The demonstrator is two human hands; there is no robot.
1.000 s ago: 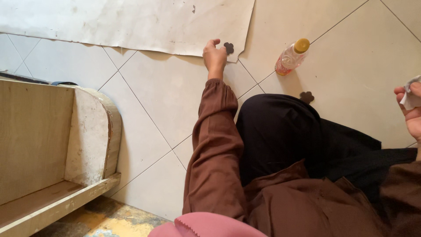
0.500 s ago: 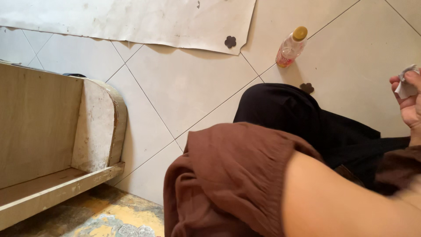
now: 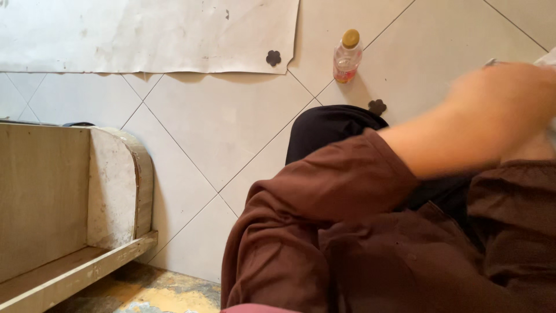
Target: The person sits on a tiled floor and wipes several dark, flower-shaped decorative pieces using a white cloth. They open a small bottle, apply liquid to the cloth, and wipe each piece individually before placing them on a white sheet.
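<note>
Pale scrap [image 3: 549, 58], the item in hand, shows only as a sliver at the right edge of the view, above the person's lap and partly out of frame.

Findings, largest first:
- Tiled floor [image 3: 226, 127]: the person sits on it, a black-clad knee [image 3: 330, 127] raised.
- White sheet [image 3: 145, 35]: lies flat on the tiles at the top, well apart from the hands.
- Wooden frame [image 3: 52, 197]: stands at the left, untouched.
- Left hand [image 3: 504, 98]: reaches across the body to the pale scrap; too blurred to tell whether it is open or gripping.
- Right hand [image 3: 536, 149]: almost wholly hidden behind the left; grip cannot be told.
- Bottle [image 3: 347, 58]: upright, yellow cap, just beyond the knee.
- Two dark flower-shaped pieces: one [image 3: 273, 57] at the sheet's corner, one [image 3: 377, 106] beside the knee.

Assessment: the hands appear to be meeting at the scrap. Further handling would call for a steady fingertip hold, the item being small.
</note>
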